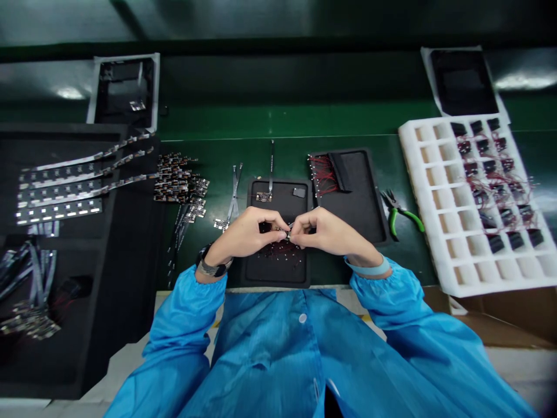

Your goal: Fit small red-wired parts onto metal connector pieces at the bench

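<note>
My left hand [250, 233] and my right hand [324, 232] meet fingertip to fingertip above a shallow black tray [276, 278]. Both are closed in a pinch around a tiny part, mostly hidden by the fingers, whose kind I cannot make out. Beneath them in the tray lie thin dark-red wires [281, 251] with small pale ends. Farther back in this tray are a small circuit board [263, 197] with a flat ribbon cable [272, 165] and a small dark rectangular piece [299, 192].
Right of the hands are another black tray [365, 215] with red-wired parts, green-handled pliers [398, 215] and a white foam tray [461, 278] of wired black parts. To the left lie stacked circuit boards [174, 180], crossed ribbon cables [235, 188] and a large black bin [126, 232].
</note>
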Demonstrator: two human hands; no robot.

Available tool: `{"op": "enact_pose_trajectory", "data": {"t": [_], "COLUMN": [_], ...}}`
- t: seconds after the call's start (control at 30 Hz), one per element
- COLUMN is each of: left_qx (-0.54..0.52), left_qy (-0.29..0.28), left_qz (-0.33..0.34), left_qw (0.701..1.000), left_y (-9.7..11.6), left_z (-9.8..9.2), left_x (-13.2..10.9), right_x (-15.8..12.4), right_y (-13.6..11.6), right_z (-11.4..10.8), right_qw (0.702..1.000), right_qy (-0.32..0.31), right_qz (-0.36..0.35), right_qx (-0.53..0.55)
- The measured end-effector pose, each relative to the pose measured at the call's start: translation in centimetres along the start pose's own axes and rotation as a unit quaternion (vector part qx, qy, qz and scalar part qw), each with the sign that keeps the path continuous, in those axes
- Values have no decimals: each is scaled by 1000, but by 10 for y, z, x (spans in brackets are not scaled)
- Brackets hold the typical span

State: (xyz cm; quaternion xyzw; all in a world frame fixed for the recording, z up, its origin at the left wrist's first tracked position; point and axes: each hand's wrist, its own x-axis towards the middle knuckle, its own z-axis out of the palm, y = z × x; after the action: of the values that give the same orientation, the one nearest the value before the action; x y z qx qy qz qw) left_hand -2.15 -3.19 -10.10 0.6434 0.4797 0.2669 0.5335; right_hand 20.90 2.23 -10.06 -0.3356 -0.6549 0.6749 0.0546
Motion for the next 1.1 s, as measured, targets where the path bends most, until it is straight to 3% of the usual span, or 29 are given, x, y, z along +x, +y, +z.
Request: {"op": "enact_pose_trajectory", "data": {"t": [0.47, 1.1], "left_qx": [-92, -97], "left_qy": [-21, -17], "left_qz": [-9, -22], "left_qw": [996, 995], "left_y": [-7, -7], "left_z": [-6, -4], "left_x": [-1, -2], "right_x": [-2, -1], "right_y": [-2, 2], "right_z": [-1, 0], "right_qw": [997, 997], "right_qy": [14, 14], "right_qz": [-64, -79], "right_qx": [-34, -19]}}
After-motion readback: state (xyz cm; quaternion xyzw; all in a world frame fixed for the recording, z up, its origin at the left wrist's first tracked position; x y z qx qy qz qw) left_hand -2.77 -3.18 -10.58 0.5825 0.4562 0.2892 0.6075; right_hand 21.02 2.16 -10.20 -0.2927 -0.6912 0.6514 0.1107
